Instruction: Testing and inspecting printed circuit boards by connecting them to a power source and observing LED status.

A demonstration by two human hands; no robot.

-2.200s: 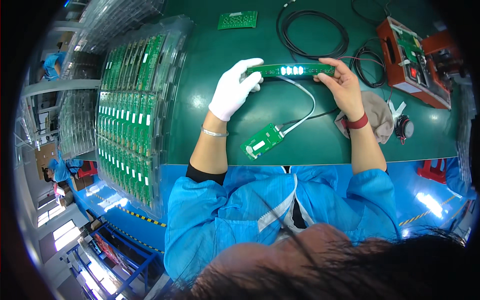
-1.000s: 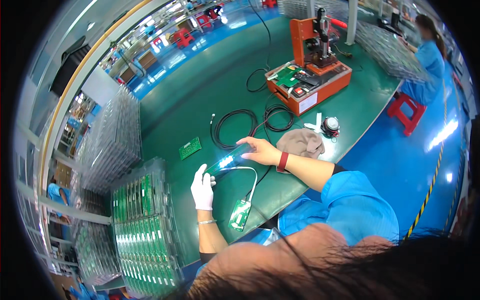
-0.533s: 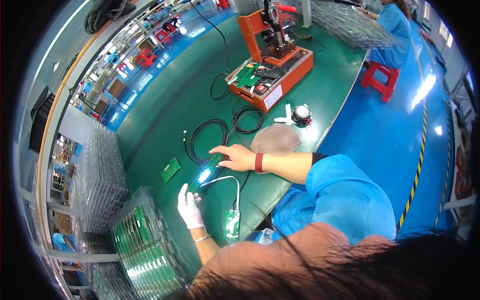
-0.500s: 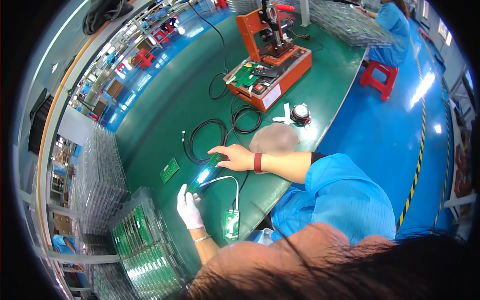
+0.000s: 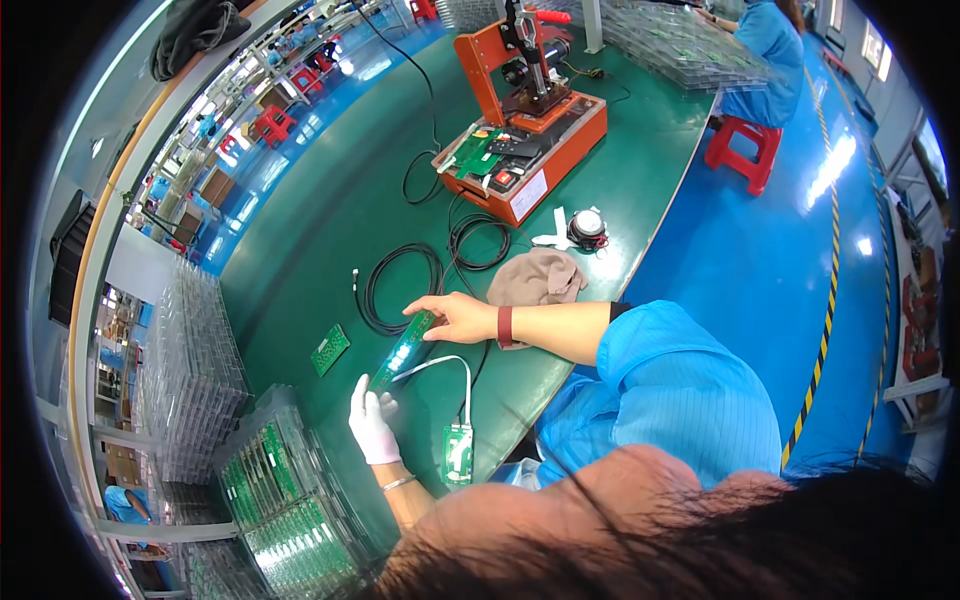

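Note:
A long, narrow green circuit board (image 5: 402, 352) with bright white lights along its middle is held slantwise above the table. My right hand (image 5: 462, 318), bare, with a red band at the wrist, pinches its far end between thumb and fingers. At its near end is my left hand (image 5: 373, 425), in a white glove, with curled fingers closed around that end; the exact grip is partly hidden. A white cable (image 5: 467, 380) curves from beside the strip to a small green-and-white board (image 5: 457, 455) on the table. Left of the strip lies another small green circuit board (image 5: 330, 350).
An orange press machine (image 5: 540, 140) stands at the far side of the green table (image 5: 330, 230). Coiled black cables (image 5: 400, 285), a beige cloth (image 5: 538, 277) and a round device (image 5: 588, 228) lie nearer. Clear trays of boards (image 5: 280, 480) and stacked trays (image 5: 190, 370) line the left.
The whole view has shifted slightly left. The lit strip appears tilted a little, with less glare from its lights. Both hands keep their hold.

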